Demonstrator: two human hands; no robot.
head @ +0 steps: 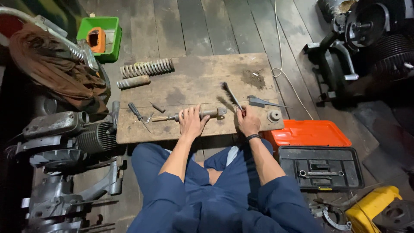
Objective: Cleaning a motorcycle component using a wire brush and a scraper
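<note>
Roughly centre frame, both hands work at a low wooden bench [194, 82] set on a plank floor. Left hand [191, 122] lies over a metal cylinder part [206, 114] lying flat near the bench's front edge, fingers curled down on it, gripping it. Right hand [249, 121] is closed around the handle of a dark bristle brush [230, 96]; the bristles point up and away, above the cylinder's right end, touching or not I cannot tell.

On the bench left of the left hand: a screwdriver [139, 115] and a few small bits, too small to tell. At the back left, a coil spring [146, 68] with a shorter ribbed tube [133, 81] just in front. Right of the brush, a flat grey metal piece [260, 102] and a round grey cap [274, 116].

Off the bench: green plastic bin [110, 36] top left, finned engine [88, 137] at left, orange toolbox lid [310, 133] and a black tool tray [321, 167] at right, yellow container [371, 205] bottom right. Person sits in blue clothing, a dark band on the right wrist.
</note>
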